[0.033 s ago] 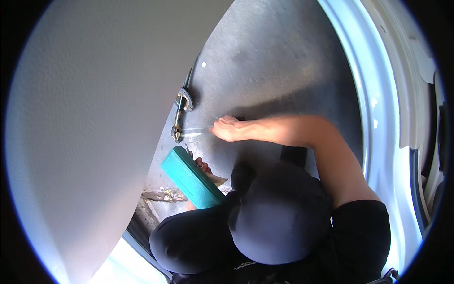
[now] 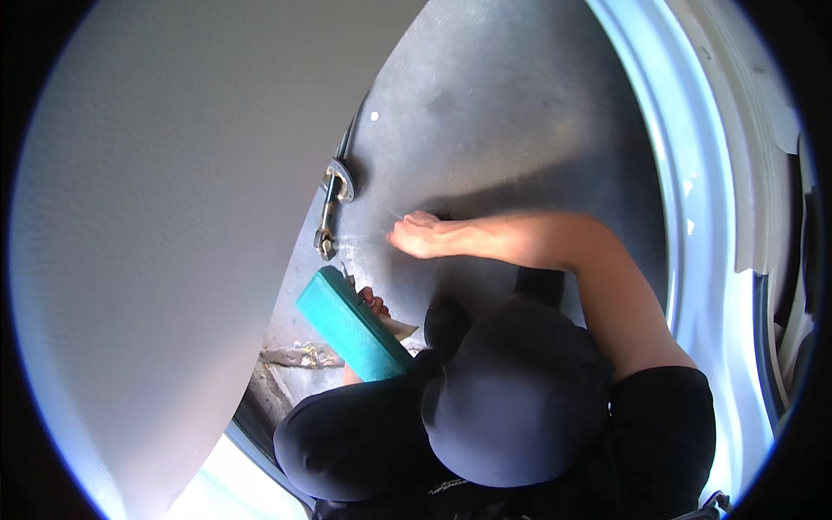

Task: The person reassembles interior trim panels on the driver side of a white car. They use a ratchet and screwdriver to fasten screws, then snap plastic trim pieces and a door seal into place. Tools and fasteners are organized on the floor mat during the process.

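As before, right hand (image 2: pixel 422 236) flat on panel (image 2: pixel 503 130), left hand (image 2: pixel 373 303) round teal box (image 2: pixel 347 322)

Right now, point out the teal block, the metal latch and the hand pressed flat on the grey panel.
teal block (image 2: pixel 351 325), head view, middle of its broad face.
metal latch (image 2: pixel 334 204), head view, its shank.
flat hand (image 2: pixel 422 236), head view, back of hand.

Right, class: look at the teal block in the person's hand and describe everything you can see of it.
The teal block is a long, flat, rectangular slab with rounded corners and a finely textured, matte face; its material cannot be told for certain. It lies tilted, its upper end near the metal latch, its lower end running behind a dark sleeve. Fingers of the left hand grip its right edge. It is held against or close to the grey panel; contact cannot be told.
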`<action>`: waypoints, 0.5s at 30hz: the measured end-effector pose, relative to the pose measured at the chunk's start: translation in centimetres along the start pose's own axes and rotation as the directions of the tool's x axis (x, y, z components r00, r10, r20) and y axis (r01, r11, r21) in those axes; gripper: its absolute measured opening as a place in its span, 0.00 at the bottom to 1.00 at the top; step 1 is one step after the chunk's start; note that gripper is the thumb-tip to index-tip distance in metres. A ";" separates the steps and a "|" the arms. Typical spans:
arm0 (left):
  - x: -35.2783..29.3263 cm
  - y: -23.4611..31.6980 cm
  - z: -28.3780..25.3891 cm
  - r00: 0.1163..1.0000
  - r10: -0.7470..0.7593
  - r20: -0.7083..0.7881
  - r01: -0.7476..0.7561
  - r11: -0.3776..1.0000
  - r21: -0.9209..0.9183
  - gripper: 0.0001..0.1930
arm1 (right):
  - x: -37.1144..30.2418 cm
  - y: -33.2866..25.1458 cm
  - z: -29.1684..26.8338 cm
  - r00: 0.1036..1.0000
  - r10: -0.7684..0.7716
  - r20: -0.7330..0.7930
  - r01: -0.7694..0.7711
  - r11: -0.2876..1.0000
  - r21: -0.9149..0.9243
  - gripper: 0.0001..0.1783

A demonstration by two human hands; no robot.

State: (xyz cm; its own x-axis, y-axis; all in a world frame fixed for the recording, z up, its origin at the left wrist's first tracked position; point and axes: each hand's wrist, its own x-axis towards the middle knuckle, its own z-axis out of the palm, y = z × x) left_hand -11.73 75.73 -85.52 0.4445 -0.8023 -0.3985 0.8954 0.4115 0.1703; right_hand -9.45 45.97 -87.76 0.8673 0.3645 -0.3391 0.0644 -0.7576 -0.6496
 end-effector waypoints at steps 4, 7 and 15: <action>-0.3 -0.3 0.1 0.985 0.027 -0.168 -0.023 0.999 0.028 0.18 | -0.3 -2.0 -2.2 0.989 -0.056 -0.134 0.088 0.964 0.249 0.09; -0.2 -0.5 1.0 0.978 0.058 -0.202 -0.047 0.997 0.060 0.19 | -1.4 -5.3 -5.6 0.966 -0.148 -0.211 0.237 0.831 0.504 0.10; 1.0 -0.7 2.1 0.920 0.191 -0.344 -0.131 0.973 0.191 0.22 | -1.0 -7.5 -8.8 0.930 -0.362 0.062 0.327 0.892 0.313 0.14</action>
State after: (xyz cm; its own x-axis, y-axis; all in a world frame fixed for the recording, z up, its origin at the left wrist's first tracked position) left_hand -11.84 73.75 -84.13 0.5704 -0.5105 -0.6434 0.8182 0.4225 0.3900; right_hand -6.42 46.51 -76.57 0.7528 0.6469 -0.1220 0.1863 -0.3871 -0.9030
